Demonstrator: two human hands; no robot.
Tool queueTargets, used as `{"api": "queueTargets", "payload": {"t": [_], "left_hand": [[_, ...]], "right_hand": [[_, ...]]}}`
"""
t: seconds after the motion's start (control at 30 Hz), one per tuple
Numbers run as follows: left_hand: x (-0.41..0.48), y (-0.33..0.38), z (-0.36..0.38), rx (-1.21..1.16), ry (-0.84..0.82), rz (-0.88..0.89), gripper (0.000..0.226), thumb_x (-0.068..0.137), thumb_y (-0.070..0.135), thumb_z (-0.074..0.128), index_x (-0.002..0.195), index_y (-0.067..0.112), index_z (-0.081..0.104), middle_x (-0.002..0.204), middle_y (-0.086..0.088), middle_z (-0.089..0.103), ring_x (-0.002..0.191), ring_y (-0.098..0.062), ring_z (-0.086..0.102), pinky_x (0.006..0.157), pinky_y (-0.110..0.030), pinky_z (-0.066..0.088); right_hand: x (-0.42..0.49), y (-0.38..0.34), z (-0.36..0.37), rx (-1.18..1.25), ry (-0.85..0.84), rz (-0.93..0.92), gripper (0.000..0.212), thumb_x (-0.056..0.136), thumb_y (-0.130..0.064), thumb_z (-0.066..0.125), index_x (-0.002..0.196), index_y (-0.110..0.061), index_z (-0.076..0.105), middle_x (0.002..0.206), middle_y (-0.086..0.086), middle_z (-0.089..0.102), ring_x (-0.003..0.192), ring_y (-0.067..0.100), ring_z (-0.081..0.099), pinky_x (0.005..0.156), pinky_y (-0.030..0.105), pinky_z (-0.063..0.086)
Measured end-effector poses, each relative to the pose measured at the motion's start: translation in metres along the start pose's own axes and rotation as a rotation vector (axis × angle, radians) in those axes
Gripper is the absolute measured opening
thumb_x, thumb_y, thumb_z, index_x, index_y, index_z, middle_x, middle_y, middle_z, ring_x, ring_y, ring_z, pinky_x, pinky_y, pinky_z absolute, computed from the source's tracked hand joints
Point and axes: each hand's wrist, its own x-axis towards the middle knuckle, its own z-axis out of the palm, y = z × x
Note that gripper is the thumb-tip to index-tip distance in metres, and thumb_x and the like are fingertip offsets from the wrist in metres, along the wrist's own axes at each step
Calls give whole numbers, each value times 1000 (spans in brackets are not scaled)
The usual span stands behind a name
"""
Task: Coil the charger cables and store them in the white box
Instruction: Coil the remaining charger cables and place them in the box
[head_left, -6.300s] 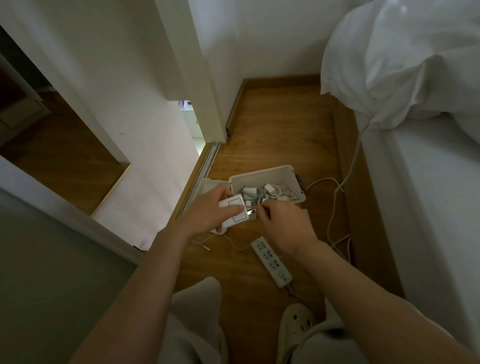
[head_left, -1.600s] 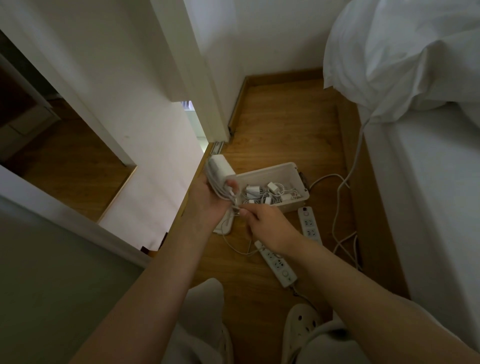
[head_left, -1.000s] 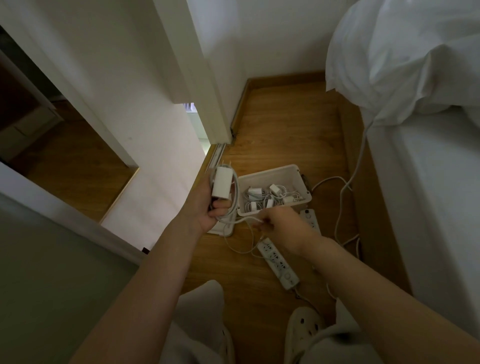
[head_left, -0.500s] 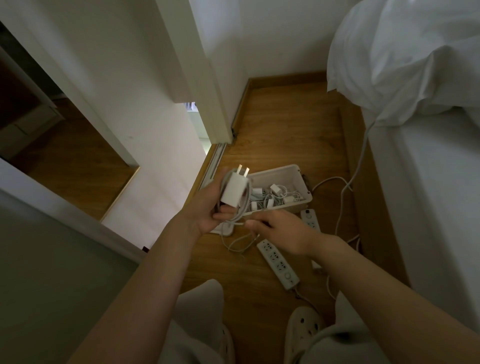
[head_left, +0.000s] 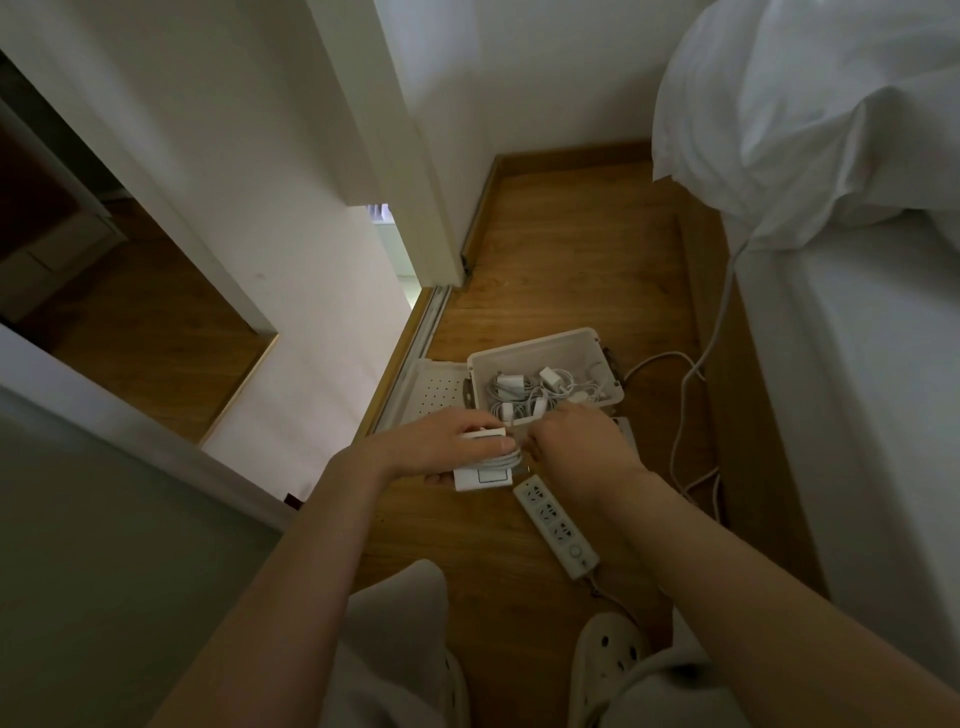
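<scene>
A white charger, its cable coiled around it, was gripped in the left hand above the wooden floor, just before the white box where other chargers were kept. The right hand was set against it, its grasp hidden. A power strip was laid nearby, a bed along the right.

Counts logged: one box, one lid, two power strips.
Roughly five chargers are counted inside the box, exact number unclear; one charger outside; two shoes.
</scene>
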Motion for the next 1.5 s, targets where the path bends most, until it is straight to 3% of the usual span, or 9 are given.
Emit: {"api": "queueTargets", "payload": {"t": [0.1, 0.23, 0.43, 0.7, 0.8, 0.97, 1.13, 1.27, 1.5], "left_hand": [[2, -1, 0, 68, 20, -19, 35, 93, 42, 50, 122, 24, 54, 113, -3, 58, 97, -20, 60, 72, -31, 52], [7, -6, 6, 273, 149, -68, 40, 93, 42, 50, 128, 22, 49, 127, -7, 48, 104, -20, 50, 88, -32, 44], [15, -23, 4, 195, 504, -195, 43, 99, 34, 40, 137, 16, 33, 138, -13, 30, 105, -25, 53, 90, -35, 49], [27, -9, 4, -514, 685, -202, 39, 100, 37, 31, 128, 11, 41, 122, -16, 47, 91, -23, 58, 62, -30, 55], [23, 5, 4, -1019, 590, -69, 32, 102, 33, 32, 98, 14, 57, 86, -10, 60, 68, -17, 60, 78, -40, 52], [13, 13, -4, -1534, 338, 67, 29, 99, 25, 38, 112, 8, 57, 94, -17, 56, 65, -20, 57, 50, -27, 53], [5, 15, -9, -1212, 302, 153, 30, 95, 23, 39, 92, 6, 64, 69, -9, 59, 43, -14, 49, 36, -18, 33], [1, 8, -12, -943, 277, 128, 31, 94, 30, 44, 80, 15, 69, 63, -3, 56, 49, -15, 47, 47, -22, 27], [-9, 6, -16, -509, 31, 61, 41, 83, 51, 51, 100, 17, 68, 74, -5, 60, 56, -12, 52, 45, -22, 36]], "right_hand": [[1, -6, 0, -85, 36, 8, 26, 97, -19, 41, 115, -21, 60, 107, 2, 62, 104, 20, 53, 93, 33, 37], [-1, -18, -4, -58, 48, 78, 22, 99, -19, 38, 97, -16, 60, 84, 1, 57, 70, 17, 48, 64, 30, 36], [-7, -28, -8, 166, 51, 116, 18, 101, -20, 37, 106, -14, 54, 96, 4, 64, 77, 21, 59, 56, 27, 36], [-16, -46, -9, 429, -6, -55, 24, 102, -15, 34, 124, -17, 42, 101, 5, 62, 78, 16, 54, 66, 28, 38], [-17, -51, 0, 412, -76, -128, 27, 99, -9, 38, 123, -20, 42, 91, -2, 55, 73, 12, 49, 64, 26, 35], [-12, -39, 4, 429, -116, -97, 36, 91, 3, 43, 116, -22, 48, 103, -2, 60, 82, 16, 55, 68, 28, 41], [-7, -17, 3, 377, -126, -45, 17, 98, -11, 40, 96, -22, 52, 91, -1, 60, 82, 17, 58, 70, 27, 42], [-6, -3, 1, 366, -78, 20, 20, 100, -19, 37, 90, -15, 54, 84, 2, 59, 75, 21, 57, 67, 32, 44], [-2, 3, 1, 362, -49, 92, 17, 98, -13, 40, 92, -15, 56, 93, 2, 59, 81, 18, 56, 68, 29, 44]]}}
